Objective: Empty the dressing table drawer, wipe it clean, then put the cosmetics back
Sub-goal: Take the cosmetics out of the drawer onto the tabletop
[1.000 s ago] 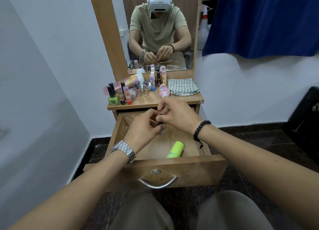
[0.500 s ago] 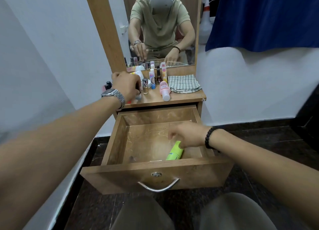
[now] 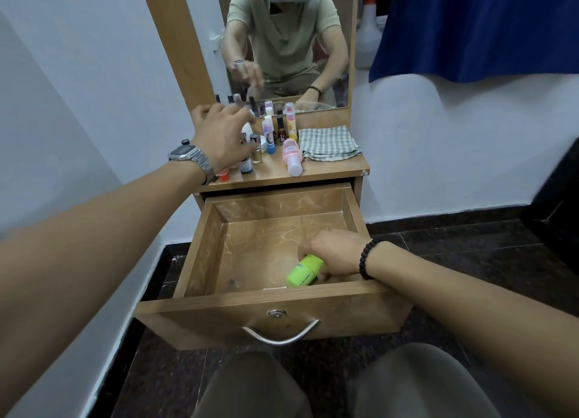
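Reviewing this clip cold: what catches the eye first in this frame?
The pulled-out wooden drawer, nearly bare, where the right hand grips a lime-green bottle near the front right corner. Above, the left hand hovers with fingers spread over a crowd of small cosmetics on the tabletop, beside a folded checked cloth.

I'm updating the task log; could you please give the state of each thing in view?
Drawer: pulled open.
Green bottle: lying in the drawer, gripped by right hand.
Left hand: open above the tabletop cosmetics.
Pink bottle: lying on tabletop.
Checked cloth: folded.
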